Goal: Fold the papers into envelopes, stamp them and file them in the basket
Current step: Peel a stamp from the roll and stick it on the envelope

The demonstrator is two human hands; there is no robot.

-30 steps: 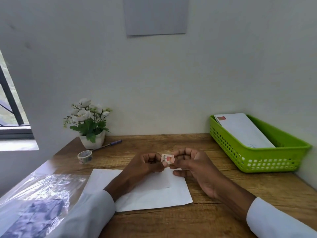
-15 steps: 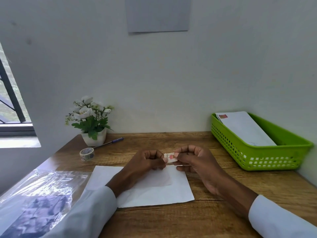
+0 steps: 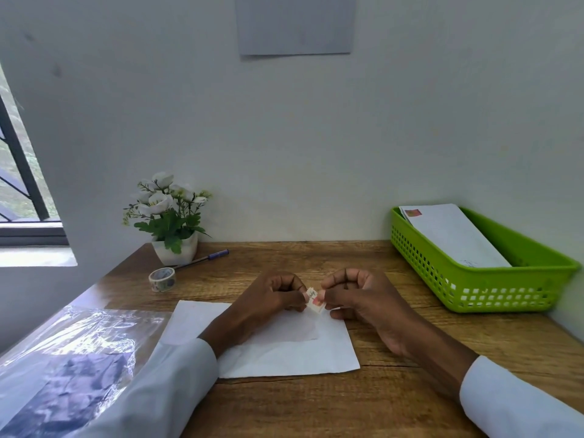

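Pale wall (image 3: 284, 137) is filling the background, with a grey sheet (image 3: 295, 25) hanging on it and a barred window (image 3: 19, 172) showing at the far left. Below it the wooden bench (image 3: 316, 406) is stretching across the view. Crinkled clear plastic wrap (image 3: 69, 358) is lying over its near left corner. At the back right a green basket (image 3: 474, 279) is sitting against the wall, holding a white stamped envelope (image 3: 452, 238) that is leaning on its far rim. A folded white paper (image 3: 284, 352) is lying flat in the middle of the bench, partly under the wrists. A potted plant (image 3: 167, 216) with white flowers is standing at the back left, with a pen (image 3: 205, 259) lying just beside the pot and a tape roll (image 3: 161, 279) resting in front of it. Above the paper, the left hand (image 3: 268, 298) and the right hand (image 3: 357, 298) are coming together, fingers curled, each pinching one side of a small stamp (image 3: 314, 299) held between them, off the paper's surface.
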